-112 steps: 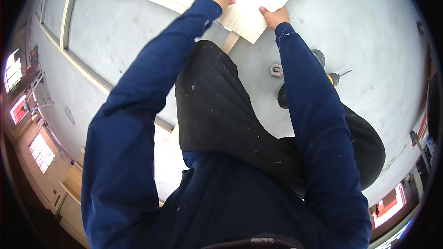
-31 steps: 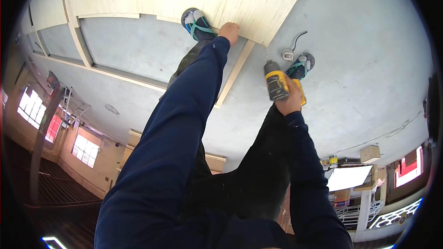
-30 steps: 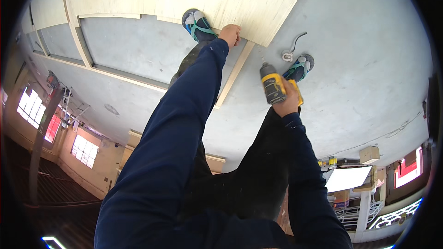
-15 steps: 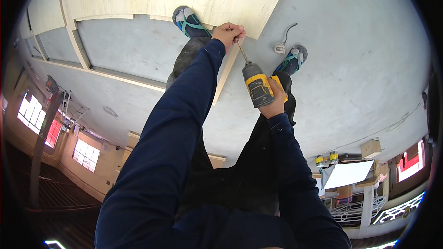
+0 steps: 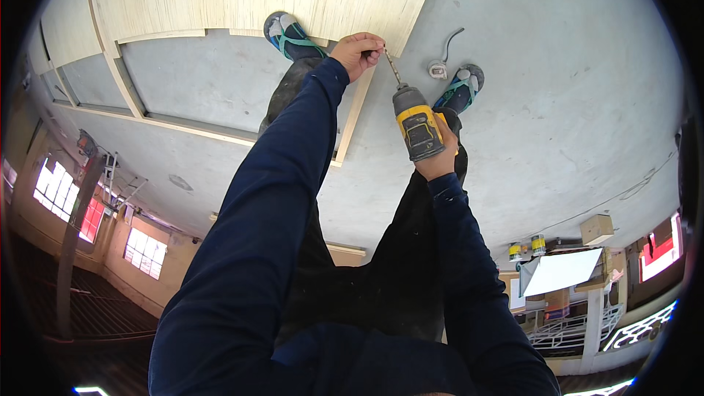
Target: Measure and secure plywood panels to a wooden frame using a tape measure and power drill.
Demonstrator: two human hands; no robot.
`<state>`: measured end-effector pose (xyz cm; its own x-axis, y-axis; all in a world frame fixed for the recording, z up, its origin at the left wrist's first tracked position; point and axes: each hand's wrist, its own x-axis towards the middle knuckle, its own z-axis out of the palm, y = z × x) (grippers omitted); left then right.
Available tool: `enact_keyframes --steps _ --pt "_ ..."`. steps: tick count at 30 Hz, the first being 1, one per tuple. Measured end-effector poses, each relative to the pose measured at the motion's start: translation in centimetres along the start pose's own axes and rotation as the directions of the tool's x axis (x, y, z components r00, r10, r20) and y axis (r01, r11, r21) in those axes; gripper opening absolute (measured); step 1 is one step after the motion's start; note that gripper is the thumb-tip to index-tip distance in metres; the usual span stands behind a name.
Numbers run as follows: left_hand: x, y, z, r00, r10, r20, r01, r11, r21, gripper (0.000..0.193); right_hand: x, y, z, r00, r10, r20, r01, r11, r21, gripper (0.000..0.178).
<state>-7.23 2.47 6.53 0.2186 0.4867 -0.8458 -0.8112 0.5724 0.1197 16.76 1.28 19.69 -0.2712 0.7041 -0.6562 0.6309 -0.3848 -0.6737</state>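
Right hand (image 5: 438,155) has the drill (image 5: 416,123), probably hefty, best held by the handle (image 5: 441,117); left hand (image 5: 358,56) pinched at its bit (image 5: 394,71), eleven o'clock, can't tell on what.

Grey floor (image 5: 557,117) carries wooden frame (image 5: 355,119) and tape measure (image 5: 438,70).

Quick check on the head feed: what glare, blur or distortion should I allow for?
Head view: the wooden frame bows under the fisheye, with a black surround at the rim; head view: left-side windows wash out toward white; head view: trousers sink into near-black; head view: drill and bit read fairly sharp, but fingertip detail on the left hand is too small to tell.
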Motion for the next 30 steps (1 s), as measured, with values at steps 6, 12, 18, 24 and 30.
enact_keyframes --steps 6,12,18,24,30 --pt "-0.4 0.1 0.8 0.987 -0.115 0.111 0.121 0.991 -0.053 0.010 -0.1 0.7 -0.1 1.000 0.000 -0.003 0.000 1.000 0.007 0.056" --pt "-0.3 -0.1 0.0 0.985 -0.111 0.133 0.128 0.984 -0.125 0.009 -0.1 0.7 0.0 1.000 -0.018 0.009 0.017 1.000 0.011 0.053" --pt "-0.5 -0.2 -0.7 0.972 -0.146 0.182 0.171 0.977 -0.126 0.009 0.0 0.3 -0.1 0.999 0.013 0.042 -0.017 0.997 0.077 0.047" --pt "-1.0 0.0 -1.3 0.954 -0.190 0.232 0.216 0.972 -0.093 0.009 0.3 -1.0 -1.2 0.996 0.027 0.081 -0.041 0.985 0.170 0.036" --pt "-1.3 0.8 -2.6 0.895 -0.320 0.311 0.325 0.945 0.036 0.009 0.2 -1.2 -1.7 0.988 -0.047 0.146 0.032 0.994 0.104 0.026"
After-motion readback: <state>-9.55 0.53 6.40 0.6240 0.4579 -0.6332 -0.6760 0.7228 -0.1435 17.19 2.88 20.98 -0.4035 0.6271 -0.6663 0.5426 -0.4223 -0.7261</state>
